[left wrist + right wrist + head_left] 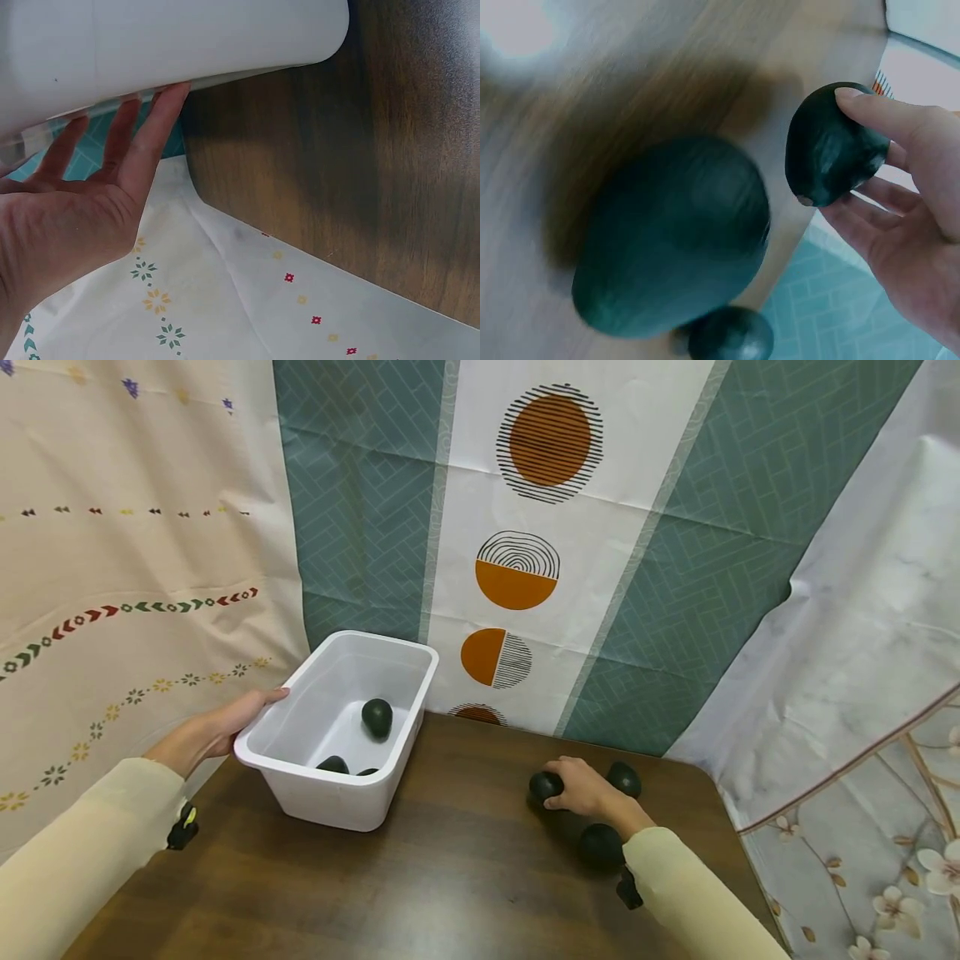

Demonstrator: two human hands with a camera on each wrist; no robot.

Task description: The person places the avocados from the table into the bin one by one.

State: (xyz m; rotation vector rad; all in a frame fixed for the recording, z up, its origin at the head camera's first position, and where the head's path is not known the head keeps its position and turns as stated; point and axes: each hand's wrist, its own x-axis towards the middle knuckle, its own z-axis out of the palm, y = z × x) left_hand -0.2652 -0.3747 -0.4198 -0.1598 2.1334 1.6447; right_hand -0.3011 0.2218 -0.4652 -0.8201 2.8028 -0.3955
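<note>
A white plastic bin (326,797) stands at the left, one near corner raised or tilted slightly, though I cannot tell how far. My left hand (236,718) grips its left rim, thumb on top and fingers (154,135) underneath. Inside lie an avocado (377,718) and two more dark green ones, partly hidden by the near wall. On the right, my right hand (588,789) pinches a dark green avocado (832,146) between thumb and fingers, seemingly just off the tabletop. Two other avocados rest close by: one (602,847) under the wrist, another (624,779) behind the hand.
The brown wooden table (465,835) spans between the bin and the loose avocados. Patterned cloth (517,652) hangs along the back edge. More cloth hangs at the left (150,610) and a floral sheet (862,827) at the right edge.
</note>
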